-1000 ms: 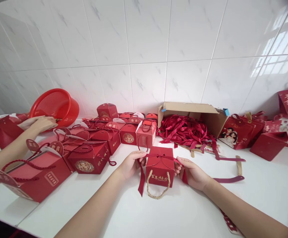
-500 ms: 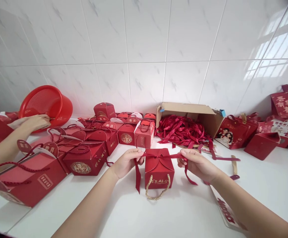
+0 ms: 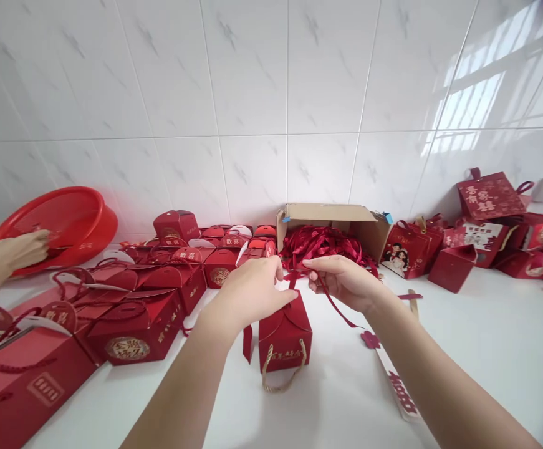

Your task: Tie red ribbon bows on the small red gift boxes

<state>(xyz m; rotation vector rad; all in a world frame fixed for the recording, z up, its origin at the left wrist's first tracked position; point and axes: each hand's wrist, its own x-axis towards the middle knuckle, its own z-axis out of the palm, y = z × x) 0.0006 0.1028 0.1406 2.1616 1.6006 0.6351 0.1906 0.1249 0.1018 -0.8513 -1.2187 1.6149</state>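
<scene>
A small red gift box (image 3: 284,342) with a gold rope handle (image 3: 278,388) stands on the white table in front of me. A dark red ribbon (image 3: 334,304) runs across its top, with one tail hanging at the box's left side. My left hand (image 3: 252,293) is over the box's top left, thumb stretched to the lid and apart from the index finger; its other fingers are hidden. To the right of the box top, my right hand (image 3: 346,282) pinches the ribbon between thumb and fingers, its loose end trailing down to the right.
Several red gift boxes (image 3: 138,327) crowd the left. Another person's hand (image 3: 23,249) reaches into a red plastic basket (image 3: 72,227). Behind my hands, a cardboard box (image 3: 331,213) holds red ribbons. More red boxes (image 3: 451,268) and a white card (image 3: 398,386) lie right.
My hands have come closer together above the box; the left has moved onto its top and the stretched ribbon has slackened. The view has turned somewhat to the right.
</scene>
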